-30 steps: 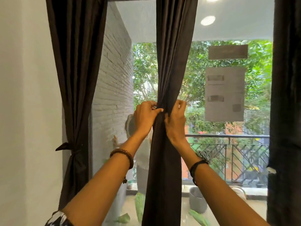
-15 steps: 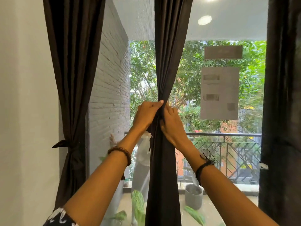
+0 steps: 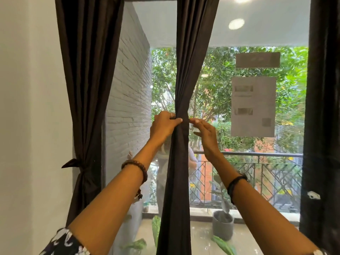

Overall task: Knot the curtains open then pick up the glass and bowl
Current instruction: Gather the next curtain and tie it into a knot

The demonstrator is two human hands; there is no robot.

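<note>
Both forearms reach up and forward from the bottom corners toward the middle curtain (image 3: 181,144), a dark panel hanging down the centre of the window. The left hand (image 3: 163,126) grips the gathered cloth from its 9 o'clock side, fingers curled round the bunch, thumb pressed across the front. The right hand (image 3: 205,134) sits at the cloth's 3 o'clock side, fingers loosely extended; thumb and forefinger tips meet at the fabric's edge, though whether they pinch cloth is hard to tell. At 9 o'clock the left curtain (image 3: 86,89) is already tied. The right curtain (image 3: 323,116) at 3 o'clock is cut off by the frame. A blurred figure behind the middle curtain is mostly hidden.
</note>
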